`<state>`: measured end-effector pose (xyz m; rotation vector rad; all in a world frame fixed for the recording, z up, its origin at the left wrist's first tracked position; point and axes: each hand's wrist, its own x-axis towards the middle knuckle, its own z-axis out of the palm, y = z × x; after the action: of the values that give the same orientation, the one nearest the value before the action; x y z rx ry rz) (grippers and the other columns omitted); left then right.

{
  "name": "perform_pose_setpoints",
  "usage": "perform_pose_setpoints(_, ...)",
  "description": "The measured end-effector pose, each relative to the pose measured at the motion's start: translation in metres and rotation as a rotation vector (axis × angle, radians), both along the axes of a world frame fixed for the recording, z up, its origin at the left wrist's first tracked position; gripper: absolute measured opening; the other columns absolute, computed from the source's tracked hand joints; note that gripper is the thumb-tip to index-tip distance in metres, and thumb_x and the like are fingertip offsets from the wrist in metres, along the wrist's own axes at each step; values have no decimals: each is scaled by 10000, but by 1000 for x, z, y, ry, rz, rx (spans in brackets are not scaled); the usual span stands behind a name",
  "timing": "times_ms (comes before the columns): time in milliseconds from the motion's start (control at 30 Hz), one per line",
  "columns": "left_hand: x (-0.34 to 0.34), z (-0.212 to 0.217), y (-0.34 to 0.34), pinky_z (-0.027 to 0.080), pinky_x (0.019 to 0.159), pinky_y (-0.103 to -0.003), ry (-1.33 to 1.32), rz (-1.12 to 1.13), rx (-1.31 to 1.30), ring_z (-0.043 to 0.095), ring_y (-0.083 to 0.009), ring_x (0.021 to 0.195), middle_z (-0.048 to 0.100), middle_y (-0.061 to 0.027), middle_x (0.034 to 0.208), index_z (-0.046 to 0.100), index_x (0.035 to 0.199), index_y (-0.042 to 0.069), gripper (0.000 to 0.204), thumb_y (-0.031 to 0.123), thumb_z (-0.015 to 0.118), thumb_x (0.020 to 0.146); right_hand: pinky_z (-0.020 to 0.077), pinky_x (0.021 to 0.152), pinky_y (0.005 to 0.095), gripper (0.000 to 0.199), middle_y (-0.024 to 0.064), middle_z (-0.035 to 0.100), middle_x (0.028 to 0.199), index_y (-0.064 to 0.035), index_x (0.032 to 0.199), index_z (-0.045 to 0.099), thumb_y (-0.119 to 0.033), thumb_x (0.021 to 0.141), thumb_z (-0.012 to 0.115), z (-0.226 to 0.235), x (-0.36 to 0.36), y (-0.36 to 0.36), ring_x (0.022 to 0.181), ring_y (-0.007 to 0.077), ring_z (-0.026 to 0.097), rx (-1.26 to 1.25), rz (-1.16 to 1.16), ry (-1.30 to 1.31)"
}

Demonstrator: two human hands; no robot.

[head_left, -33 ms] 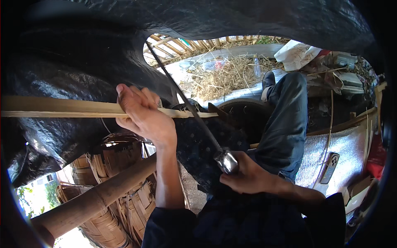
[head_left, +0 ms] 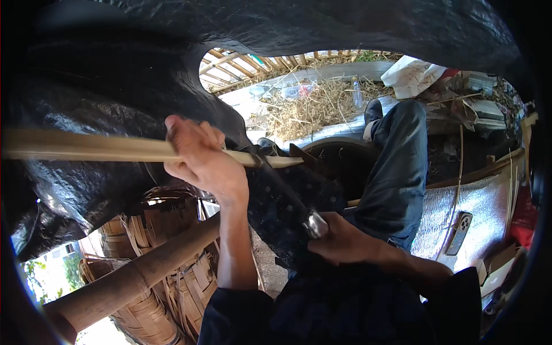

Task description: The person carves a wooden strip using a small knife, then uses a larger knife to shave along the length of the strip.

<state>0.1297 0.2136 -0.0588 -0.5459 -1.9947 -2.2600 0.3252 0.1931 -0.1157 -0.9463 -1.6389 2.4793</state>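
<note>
My left hand (head_left: 201, 164) is wrapped around a long pale bamboo strip (head_left: 86, 148), fingers curled over the top, thumb side under. The strip runs out level to the left of that hand; its tip ends just right of it. My right hand (head_left: 345, 241) is fisted on a knife handle with a metal collar (head_left: 315, 223). The dark blade (head_left: 276, 178) runs up-left from that hand and meets the strip just right of my left hand. A dotted dark cloth (head_left: 287, 207) lies on my lap between both hands. A thick bamboo pole (head_left: 138, 276) and woven baskets (head_left: 167, 230) sit below my left hand. A phone (head_left: 460, 233) lies right of my right hand on a silver mat (head_left: 489, 207). My jeans leg (head_left: 397, 167) stretches out above the right hand.
</note>
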Motion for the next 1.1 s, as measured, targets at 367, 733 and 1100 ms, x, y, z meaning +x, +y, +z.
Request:
perform_pose_setpoints(367, -6, 0, -9, 157, 441, -249, 6, -57, 22, 159, -71, 456, 143, 28, 521, 191, 552, 135, 406, 197, 408, 890, 458, 614, 252, 329, 99, 514, 697, 31, 1008, 485, -73, 708, 571, 29, -3, 28, 690, 118, 561, -76, 69, 95)
perform_pose_setpoints(733, -11, -3, -8, 184, 450, -249, -59, 7, 3, 170, -78, 482, 160, 25, 536, 201, 567, 132, 398, 217, 412, 893, 425, 482, 281, 171, 62, 503, 603, 20, 859, 487, -53, 718, 551, 19, -5, 35, 543, 126, 534, -62, 128, -47)
perform_pose_setpoints(1100, -7, 1, -1, 150, 439, -244, -58, -2, 31, 165, -56, 452, 157, 39, 501, 187, 555, 123, 394, 209, 398, 876, 354, 325, 259, 143, 47, 484, 499, 32, 808, 448, -70, 759, 535, -12, -5, 21, 350, 125, 470, -220, 249, -16)
